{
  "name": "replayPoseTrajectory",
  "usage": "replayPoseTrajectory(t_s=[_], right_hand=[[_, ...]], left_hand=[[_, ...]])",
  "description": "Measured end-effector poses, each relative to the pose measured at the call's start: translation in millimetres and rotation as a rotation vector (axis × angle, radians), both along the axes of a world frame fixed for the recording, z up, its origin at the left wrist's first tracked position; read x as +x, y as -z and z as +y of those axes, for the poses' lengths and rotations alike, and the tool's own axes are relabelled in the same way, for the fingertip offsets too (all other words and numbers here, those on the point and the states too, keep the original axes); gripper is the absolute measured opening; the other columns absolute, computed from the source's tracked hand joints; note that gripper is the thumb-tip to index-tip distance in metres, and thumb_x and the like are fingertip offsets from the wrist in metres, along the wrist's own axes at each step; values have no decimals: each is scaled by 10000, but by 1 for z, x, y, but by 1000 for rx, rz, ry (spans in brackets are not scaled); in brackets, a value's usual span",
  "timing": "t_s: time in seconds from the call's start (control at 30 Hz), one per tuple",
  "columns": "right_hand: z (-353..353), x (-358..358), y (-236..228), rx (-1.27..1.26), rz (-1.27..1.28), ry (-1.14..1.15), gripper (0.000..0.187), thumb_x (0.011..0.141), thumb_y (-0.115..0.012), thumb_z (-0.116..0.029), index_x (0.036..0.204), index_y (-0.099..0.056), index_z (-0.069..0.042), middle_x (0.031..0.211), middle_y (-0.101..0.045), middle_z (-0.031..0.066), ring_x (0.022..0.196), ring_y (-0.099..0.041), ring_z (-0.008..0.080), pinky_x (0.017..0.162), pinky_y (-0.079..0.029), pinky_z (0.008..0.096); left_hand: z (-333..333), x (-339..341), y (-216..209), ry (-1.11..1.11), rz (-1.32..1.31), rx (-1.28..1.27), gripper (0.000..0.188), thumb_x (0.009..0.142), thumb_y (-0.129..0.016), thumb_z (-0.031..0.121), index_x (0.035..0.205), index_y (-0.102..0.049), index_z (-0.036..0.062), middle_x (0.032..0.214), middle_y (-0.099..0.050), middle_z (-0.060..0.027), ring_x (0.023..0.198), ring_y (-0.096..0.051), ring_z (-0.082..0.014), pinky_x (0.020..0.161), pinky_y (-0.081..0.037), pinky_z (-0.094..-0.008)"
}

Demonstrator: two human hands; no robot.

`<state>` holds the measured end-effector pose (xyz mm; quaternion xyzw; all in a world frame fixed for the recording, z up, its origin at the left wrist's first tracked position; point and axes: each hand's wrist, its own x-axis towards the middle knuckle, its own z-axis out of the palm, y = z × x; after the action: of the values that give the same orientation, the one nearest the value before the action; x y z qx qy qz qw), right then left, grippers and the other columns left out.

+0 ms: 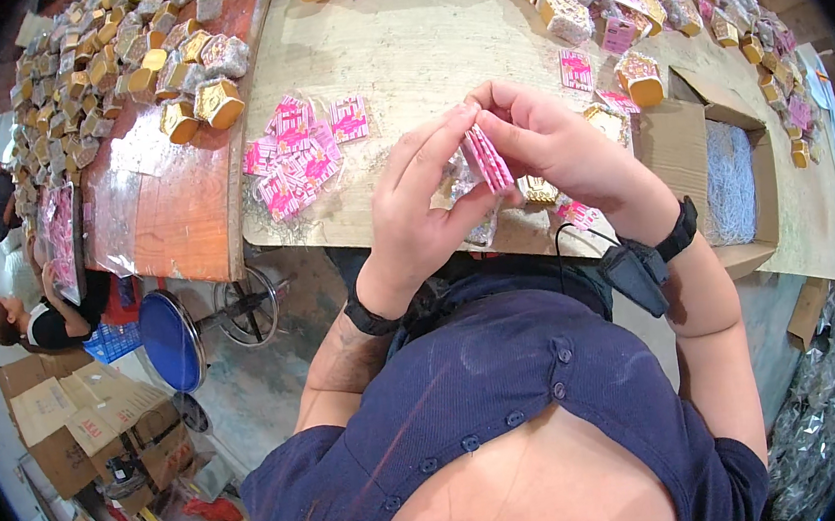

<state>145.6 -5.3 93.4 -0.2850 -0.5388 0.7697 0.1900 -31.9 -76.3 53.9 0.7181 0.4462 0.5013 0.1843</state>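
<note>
Pink little cards (pixel 486 158), a thin stack, pinched mid-frame between left hand (pixel 422 200) and right hand (pixel 552 142), fingertips closed on the edges. More pink cards (pixel 301 151) loose just left on the pale table (pixel 437 48), gold boxes (pixel 191 101) further upper left.

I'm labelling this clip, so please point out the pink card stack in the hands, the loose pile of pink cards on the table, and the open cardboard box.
Thin stack of pink printed cards (pixel 486 158), head view, its edge between both hands.
Loose pile of pink cards in clear wrap (pixel 302 156), head view, pile's middle.
Open brown cardboard box (pixel 672 140), head view, left flap.
</note>
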Motion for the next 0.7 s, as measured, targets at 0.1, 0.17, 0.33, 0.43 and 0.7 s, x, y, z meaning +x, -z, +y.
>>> replayPoseTrajectory(t_s=[0.1, 0.17, 0.33, 0.43, 0.7], right_hand=[[-10, -6, 3, 51, -17, 169, 337, 1038, -517, -346, 1171, -507, -37, 935, -603, 37, 771, -601, 74, 650, -509, 225], [-13, -6, 1, 108, -52, 251, 377, 1040, -513, -345, 1257, -476, -38, 988, -596, 51, 836, -605, 87, 695, -513, 234], [8, 17, -5, 40, -4, 13, 569, 1011, -573, -311, 1454, -348, -34, 1073, -621, 49, 866, -617, 90, 701, -539, 247], [12, 20, -11, 164, -88, -99, 599, 977, -615, -221, 1480, -357, -23, 1042, -618, 28, 826, -585, 75, 690, -508, 224], [0, 38, -21, 288, -172, 65, 643, 917, -692, -154, 1475, -386, -61, 1065, -632, 46, 812, -582, 66, 682, -506, 226]], left_hand=[[2, 3, 1, -21, -35, 9, 643, 695, -810, 62, 1294, -584, 7, 1226, -631, -174, 1106, -630, -321, 928, -521, -388], [2, 2, 2, -22, -41, 12, 645, 688, -812, 66, 1288, -585, 4, 1212, -636, -173, 1100, -634, -322, 921, -522, -393], [7, -2, -6, -22, -3, 5, 601, 716, -827, 54, 1270, -601, -3, 1191, -641, -149, 1069, -657, -242, 893, -553, -335], [12, 3, -9, 33, 43, 62, 602, 704, -840, 68, 1256, -610, -3, 1161, -650, -162, 1039, -664, -274, 878, -549, -351], [18, 5, -11, 87, 116, 100, 596, 716, -835, 74, 1260, -606, -6, 1140, -650, -151, 1030, -664, -262, 846, -558, -346]])
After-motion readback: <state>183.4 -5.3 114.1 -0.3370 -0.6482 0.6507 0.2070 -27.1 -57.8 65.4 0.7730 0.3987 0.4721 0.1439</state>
